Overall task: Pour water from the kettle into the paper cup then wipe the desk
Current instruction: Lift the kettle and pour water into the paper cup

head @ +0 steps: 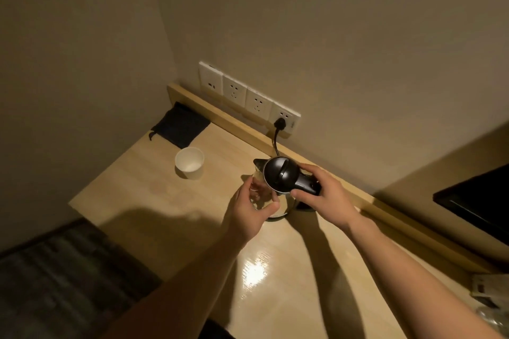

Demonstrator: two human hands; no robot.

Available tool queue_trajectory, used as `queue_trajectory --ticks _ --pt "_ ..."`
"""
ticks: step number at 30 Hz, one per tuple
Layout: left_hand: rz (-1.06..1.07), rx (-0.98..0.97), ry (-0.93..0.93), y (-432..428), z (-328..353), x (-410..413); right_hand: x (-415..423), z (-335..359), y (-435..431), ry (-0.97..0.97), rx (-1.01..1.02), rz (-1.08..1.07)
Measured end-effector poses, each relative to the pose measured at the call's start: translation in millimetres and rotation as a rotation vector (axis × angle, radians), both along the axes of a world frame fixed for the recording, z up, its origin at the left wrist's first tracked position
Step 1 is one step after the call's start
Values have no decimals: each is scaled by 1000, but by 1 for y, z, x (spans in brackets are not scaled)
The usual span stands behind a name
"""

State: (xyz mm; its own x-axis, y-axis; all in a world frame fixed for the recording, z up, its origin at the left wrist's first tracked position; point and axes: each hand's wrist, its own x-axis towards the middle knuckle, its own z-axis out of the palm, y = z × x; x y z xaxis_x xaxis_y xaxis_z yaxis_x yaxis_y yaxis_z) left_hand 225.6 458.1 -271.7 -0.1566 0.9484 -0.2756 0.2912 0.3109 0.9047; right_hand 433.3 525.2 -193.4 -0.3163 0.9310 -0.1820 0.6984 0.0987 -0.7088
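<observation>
A glass kettle (279, 175) with a black lid and black handle stands on its base near the back rail of the wooden desk (170, 201). My right hand (325, 195) is wrapped around the handle. My left hand (252, 212) cups the kettle's glass body from the front left. A white paper cup (189, 163) stands upright and empty to the left of the kettle, apart from both hands. A dark folded cloth (180, 125) lies in the desk's far left corner behind the cup.
A row of white wall sockets (248, 93) runs above the back rail, with the kettle's black plug (280, 122) in the rightmost one. A black screen (476, 198) sits at the right. Packets and glassware (489, 300) lie at the desk's right edge.
</observation>
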Motion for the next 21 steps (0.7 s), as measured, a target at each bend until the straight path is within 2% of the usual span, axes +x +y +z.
queue_trajectory --ticks 6,12,21 --pt "-1 42 -16 0 2 9 2 -15 -4 223 -32 -65" --pt "-26 -3 -31 2 12 -6 -17 -18 -11 388 -34 -208" --pt "56 -34 -189 -4 43 -37 -52 6 2 356 7 -132"
